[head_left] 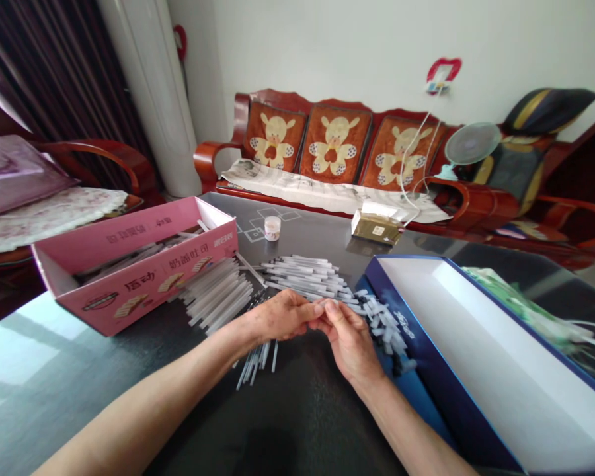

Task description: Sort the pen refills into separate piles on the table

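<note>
Daylight is coming from the left, past the dark curtain [74,73], and is laying pale glare across that end of the table [24,357]. Wide-angle distortion is stretching the blue box [476,324] toward the corner; the green bag [518,301] is looking smeared.

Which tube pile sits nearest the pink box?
The left pile, lying close along the pink box; the middle pile lies farther right, and the short pieces lie by the blue box.

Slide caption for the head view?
Left hand and right hand meet near pale sticks on a dark table, between pink box and blue box.
</note>
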Demonstrator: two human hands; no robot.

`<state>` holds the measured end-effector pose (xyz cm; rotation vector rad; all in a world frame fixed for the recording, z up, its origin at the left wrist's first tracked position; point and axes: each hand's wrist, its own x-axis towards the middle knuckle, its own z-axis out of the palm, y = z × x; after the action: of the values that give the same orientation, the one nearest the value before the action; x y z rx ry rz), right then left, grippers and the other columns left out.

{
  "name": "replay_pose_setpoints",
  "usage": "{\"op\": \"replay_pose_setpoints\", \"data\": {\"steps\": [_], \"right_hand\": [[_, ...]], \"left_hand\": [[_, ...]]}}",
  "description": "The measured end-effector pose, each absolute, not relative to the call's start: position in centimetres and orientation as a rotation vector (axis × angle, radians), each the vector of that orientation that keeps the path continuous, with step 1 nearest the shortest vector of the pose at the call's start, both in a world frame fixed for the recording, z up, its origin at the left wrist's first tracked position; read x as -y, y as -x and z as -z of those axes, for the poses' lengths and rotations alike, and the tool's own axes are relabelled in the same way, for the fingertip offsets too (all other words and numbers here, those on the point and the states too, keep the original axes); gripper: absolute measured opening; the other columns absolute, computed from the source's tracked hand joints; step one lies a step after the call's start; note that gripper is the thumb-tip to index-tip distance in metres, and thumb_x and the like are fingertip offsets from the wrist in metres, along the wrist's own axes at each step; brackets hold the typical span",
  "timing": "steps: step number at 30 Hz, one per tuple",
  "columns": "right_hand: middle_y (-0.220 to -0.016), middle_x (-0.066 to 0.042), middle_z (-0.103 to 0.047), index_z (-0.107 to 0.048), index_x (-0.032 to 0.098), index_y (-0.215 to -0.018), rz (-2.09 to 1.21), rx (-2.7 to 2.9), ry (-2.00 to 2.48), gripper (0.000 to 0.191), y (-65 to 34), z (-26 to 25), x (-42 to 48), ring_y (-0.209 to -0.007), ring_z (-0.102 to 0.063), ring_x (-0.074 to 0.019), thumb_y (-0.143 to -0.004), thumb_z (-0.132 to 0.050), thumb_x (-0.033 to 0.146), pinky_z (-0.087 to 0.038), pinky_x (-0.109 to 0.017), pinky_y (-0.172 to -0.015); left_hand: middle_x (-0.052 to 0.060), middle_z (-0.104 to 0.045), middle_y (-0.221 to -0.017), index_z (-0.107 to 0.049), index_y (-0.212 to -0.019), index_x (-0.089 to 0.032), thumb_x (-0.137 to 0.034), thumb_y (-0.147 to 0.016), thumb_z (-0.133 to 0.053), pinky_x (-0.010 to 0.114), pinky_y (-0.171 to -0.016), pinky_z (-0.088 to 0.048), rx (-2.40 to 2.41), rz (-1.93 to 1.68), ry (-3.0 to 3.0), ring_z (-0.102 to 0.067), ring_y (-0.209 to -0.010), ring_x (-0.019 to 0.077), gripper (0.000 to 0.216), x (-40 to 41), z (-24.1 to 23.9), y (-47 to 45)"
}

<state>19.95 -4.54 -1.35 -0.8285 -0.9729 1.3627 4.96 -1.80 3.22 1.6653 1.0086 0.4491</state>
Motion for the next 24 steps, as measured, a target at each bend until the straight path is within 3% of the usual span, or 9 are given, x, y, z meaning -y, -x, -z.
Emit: {"op": "replay_pose_setpoints", "data": {"steps": [3,7,10,16,21,24], "right_hand": [[-0.085,-0.003,-0.069,-0.071,0.02,-0.081,-1.344,0.881,0.886,0.019,-19.8,1.6,4.4,-0.076,-0.062,-0.0165,-0.078,-0.069,0.039,-0.053,-0.032,-0.072],[-0.083,-0.003,-0.07,-0.072,0.021,-0.078,-1.314,0.819,0.918,0.02,-19.3,2.2,4.3,-0.078,-0.064,-0.018,-0.074,-0.071,0.04,-0.053,-0.033,-0.074],[-0.083,-0.003,-0.071,-0.073,0.021,-0.078,-1.317,0.826,0.916,0.018,-20.1,1.9,3.9,-0.079,-0.064,-0.0184,-0.072,-0.073,0.038,-0.053,-0.034,-0.075],[-0.082,-0.001,-0.071,-0.07,0.022,-0.076,-1.121,0.655,0.832,0.017,-23.7,0.4,2.2,-0.079,-0.066,-0.0154,-0.069,-0.076,0.036,-0.054,-0.03,-0.074],[-0.09,-0.004,-0.068,-0.067,0.02,-0.084,-1.191,1.094,0.93,0.018,-21.5,1.9,4.2,-0.078,-0.066,-0.0173,-0.083,-0.06,0.037,-0.052,-0.027,-0.061],[-0.077,-0.003,-0.067,-0.066,0.019,-0.082,-1.128,1.387,1.02,0.017,-20.3,2.6,5.3,-0.064,-0.062,-0.0145,-0.085,-0.057,0.034,-0.048,-0.025,-0.056]], "left_hand": [[-0.003,-0.049,-0.053,-0.056,-0.071,-0.016,-0.05,-0.09,-0.039,0.021,-0.048,-0.034,-1.182,-0.561,-1.955,-0.045,-0.047,0.0093,0.042,2.3,-2.9,-5.5],[0.004,-0.065,-0.073,-0.059,-0.09,-0.017,-0.038,-0.092,-0.042,0.023,-0.056,-0.04,-1.516,-0.67,-2.403,-0.06,-0.063,0.0152,0.027,3.2,-1.6,-6.4],[0.006,-0.066,-0.077,-0.059,-0.083,-0.017,-0.036,-0.095,-0.037,0.021,-0.056,-0.04,-1.456,-0.682,-2.508,-0.061,-0.064,0.0141,0.031,3.2,-0.9,-6.3],[0.0,-0.059,-0.053,-0.053,-0.059,-0.018,-0.037,-0.095,-0.035,0.018,-0.054,-0.039,-1.367,-0.749,-2.187,-0.055,-0.05,0.0088,0.044,2.3,-2.4,-5.5],[0.005,-0.069,-0.073,-0.063,-0.099,-0.019,-0.032,-0.092,-0.039,0.024,-0.061,-0.044,-1.746,-0.638,-2.355,-0.066,-0.068,0.0177,0.028,1.1,-2.8,-4.3],[0.009,-0.069,-0.085,-0.066,-0.094,-0.018,-0.03,-0.091,-0.035,0.026,-0.064,-0.047,-1.978,-0.454,-2.419,-0.067,-0.076,0.0199,0.033,-0.2,-2.7,-1.9]]}}
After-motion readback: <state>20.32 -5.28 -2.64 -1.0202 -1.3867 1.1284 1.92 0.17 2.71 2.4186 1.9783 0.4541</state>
